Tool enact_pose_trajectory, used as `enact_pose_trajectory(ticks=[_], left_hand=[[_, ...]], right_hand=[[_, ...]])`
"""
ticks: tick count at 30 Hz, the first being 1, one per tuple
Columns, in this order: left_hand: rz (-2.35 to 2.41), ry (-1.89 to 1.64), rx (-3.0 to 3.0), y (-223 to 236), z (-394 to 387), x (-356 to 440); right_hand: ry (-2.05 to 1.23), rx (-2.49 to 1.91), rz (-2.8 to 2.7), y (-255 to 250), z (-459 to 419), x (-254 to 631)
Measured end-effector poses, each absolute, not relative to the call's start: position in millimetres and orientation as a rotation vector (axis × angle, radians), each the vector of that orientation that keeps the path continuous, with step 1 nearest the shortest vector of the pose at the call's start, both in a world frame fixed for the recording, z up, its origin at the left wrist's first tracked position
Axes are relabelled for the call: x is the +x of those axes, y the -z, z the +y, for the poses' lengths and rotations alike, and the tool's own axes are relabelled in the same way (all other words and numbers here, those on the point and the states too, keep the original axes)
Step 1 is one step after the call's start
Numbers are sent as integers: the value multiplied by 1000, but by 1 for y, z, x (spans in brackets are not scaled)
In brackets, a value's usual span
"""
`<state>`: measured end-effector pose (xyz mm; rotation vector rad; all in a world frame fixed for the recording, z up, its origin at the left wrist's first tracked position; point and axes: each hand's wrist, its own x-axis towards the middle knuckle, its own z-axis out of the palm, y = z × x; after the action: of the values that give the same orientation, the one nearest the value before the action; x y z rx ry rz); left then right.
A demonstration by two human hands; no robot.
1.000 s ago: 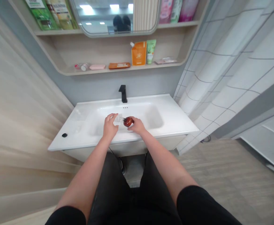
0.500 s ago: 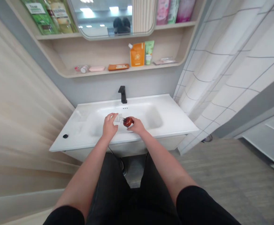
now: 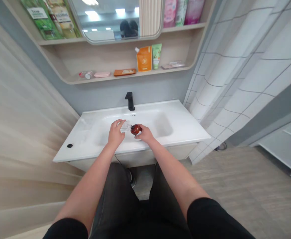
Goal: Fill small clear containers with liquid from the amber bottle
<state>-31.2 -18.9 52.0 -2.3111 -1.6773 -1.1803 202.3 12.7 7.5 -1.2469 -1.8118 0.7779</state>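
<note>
Over the white sink basin, my left hand is closed around a clear, see-through bottle, its neck turned to the right. My right hand grips a brown bottle with a dark neck and a pale label. The brown bottle is tilted, its neck pointing left at the mouth of the clear one. The two necks meet or nearly meet; whether they touch I cannot tell. Any liquid passing between them is too small to make out.
A black faucet rises behind the basin. On the counter's left lies a small black cap-like piece. Above, a shelf holds an orange pouch, a green tube and a pink case. A white curtain with dark lines hangs at right.
The view has shifted slightly. Both hands keep their hold on the two bottles in nearly the same position.
</note>
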Motion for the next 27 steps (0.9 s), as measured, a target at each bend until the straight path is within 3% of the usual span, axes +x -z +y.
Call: enact_pose_trajectory(ticks=[27], left_hand=[[-1557,1038,-2386,-77,-17,-32]], right_hand=[[-782,-1117,-1769,-1,17,203]])
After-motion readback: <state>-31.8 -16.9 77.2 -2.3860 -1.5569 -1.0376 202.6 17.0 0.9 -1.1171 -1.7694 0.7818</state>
